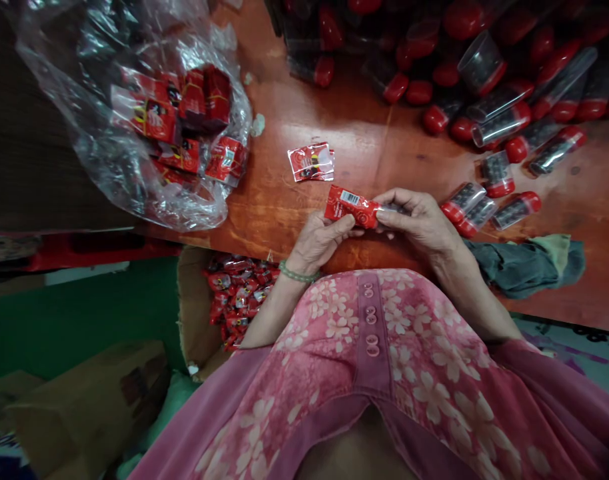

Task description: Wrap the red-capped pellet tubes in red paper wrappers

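Where both hands (417, 223) meet, they pinch a glossy red foil sachet (347, 205).

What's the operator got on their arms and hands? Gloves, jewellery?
No gloves: the left hand and right hand are bare. A pale green beaded bracelet circles the left wrist. Forearms are bare below loose pink sleeves of a pink top with pale blossoms and a darker buttoned front strip.

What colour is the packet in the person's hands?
The packet is red, with a white barcode patch and swirl print; best seen in the head view.
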Action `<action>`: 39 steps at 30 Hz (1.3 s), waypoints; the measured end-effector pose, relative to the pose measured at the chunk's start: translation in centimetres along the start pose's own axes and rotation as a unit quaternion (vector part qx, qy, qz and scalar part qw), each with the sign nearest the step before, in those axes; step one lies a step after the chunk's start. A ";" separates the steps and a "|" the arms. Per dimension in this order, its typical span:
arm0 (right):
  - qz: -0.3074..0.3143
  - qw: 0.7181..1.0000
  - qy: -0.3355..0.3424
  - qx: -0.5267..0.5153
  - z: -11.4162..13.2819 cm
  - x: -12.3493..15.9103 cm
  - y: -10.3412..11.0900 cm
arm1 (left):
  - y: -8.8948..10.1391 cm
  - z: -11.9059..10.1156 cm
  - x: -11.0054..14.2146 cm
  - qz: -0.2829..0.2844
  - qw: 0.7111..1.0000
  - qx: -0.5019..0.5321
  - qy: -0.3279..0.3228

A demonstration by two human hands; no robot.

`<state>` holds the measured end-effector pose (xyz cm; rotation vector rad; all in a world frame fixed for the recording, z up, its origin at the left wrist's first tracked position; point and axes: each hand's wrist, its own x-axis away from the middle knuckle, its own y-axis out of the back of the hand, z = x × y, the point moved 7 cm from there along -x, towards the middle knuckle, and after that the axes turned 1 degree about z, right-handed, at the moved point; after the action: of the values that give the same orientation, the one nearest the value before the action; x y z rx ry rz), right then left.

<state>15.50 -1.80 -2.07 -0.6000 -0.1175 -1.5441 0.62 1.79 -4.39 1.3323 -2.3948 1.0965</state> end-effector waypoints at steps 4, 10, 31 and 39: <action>-0.015 0.999 0.025 0.032 -0.4 -0.1 -0.3 | -0.4 0.2 -0.2 -0.067 0.998 0.001 0.003; -0.072 0.963 0.147 0.213 0.8 0.4 -0.3 | -0.1 0.4 -0.4 -0.114 0.993 -0.011 -0.007; -0.091 0.987 0.083 0.103 -0.4 -1.2 -2.2 | 0.5 -0.7 -0.9 -0.169 0.981 -0.026 -0.090; -0.045 0.997 0.055 0.031 -1.4 -1.3 -1.4 | 1.1 -1.7 -1.5 -0.171 0.979 0.029 -0.106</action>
<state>13.64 -1.13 -3.45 -0.4649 -0.1108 -1.6515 0.31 4.28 -4.50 1.8797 -2.1611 0.9755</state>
